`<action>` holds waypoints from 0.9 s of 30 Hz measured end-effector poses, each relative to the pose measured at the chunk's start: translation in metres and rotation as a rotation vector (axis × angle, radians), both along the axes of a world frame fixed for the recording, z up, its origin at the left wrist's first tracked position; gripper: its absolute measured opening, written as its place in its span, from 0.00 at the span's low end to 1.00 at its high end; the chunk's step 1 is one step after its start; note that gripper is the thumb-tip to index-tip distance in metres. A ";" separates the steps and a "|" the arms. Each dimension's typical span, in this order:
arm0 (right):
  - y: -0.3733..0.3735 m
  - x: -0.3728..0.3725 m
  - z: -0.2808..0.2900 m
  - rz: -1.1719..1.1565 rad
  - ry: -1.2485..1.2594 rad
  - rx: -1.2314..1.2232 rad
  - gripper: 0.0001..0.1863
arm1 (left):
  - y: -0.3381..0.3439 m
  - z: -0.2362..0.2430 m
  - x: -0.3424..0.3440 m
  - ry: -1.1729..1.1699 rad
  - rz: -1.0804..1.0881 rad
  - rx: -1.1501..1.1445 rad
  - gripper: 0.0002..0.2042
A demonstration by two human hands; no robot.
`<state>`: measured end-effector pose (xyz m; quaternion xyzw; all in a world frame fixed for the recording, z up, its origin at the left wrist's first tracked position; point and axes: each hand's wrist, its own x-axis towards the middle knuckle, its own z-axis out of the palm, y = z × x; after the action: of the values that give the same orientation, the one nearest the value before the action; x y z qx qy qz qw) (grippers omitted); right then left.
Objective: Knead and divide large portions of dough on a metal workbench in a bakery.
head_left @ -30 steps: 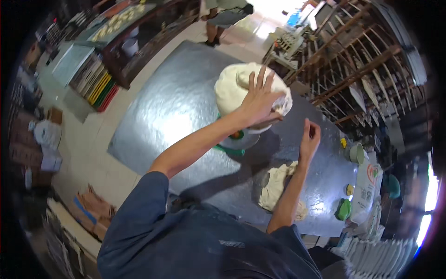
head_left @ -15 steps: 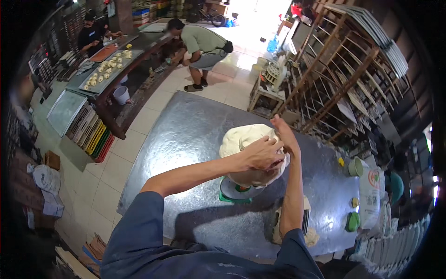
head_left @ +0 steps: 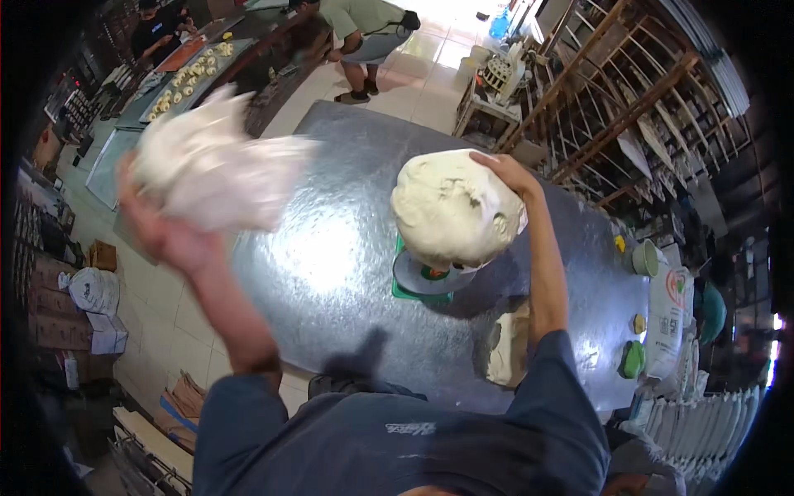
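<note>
Left hand (head_left: 169, 236) raised high over the floor, clutching a blurred torn-off lump of dough (head_left: 217, 169). Right hand (head_left: 510, 174) spread flat against the far side of the big dough mass (head_left: 453, 208), piled on a scale (head_left: 426, 277) on the metal table (head_left: 331, 273). White printed sack (head_left: 672, 318) at table's right edge, beside green lid (head_left: 633, 359). Cardboard boxes (head_left: 50, 318) low left on floor.

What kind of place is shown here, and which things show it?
Most likely a bakery workroom. A large dough mass sits on a scale on a metal table, a tray of shaped dough pieces lies on a counter, and wooden racks stand behind.
</note>
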<state>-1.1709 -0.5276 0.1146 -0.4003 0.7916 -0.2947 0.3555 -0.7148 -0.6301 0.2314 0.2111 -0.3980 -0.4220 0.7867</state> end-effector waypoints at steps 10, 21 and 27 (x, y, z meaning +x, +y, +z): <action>0.034 0.253 0.182 0.642 0.602 -0.343 0.32 | 0.008 -0.211 0.098 -0.445 -0.363 0.483 0.18; -0.090 0.342 0.038 0.493 0.202 0.006 0.31 | -0.036 -0.228 0.084 -0.821 -1.517 0.575 0.42; -0.063 0.373 -0.065 -0.553 0.159 -0.354 0.40 | -0.086 -0.339 0.169 -1.696 -0.233 0.260 0.40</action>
<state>-0.7978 -0.5909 0.0494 -0.2476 0.8321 -0.4805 0.1242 -0.5460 -0.7157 -0.1072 0.5007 -0.8182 -0.2421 0.1454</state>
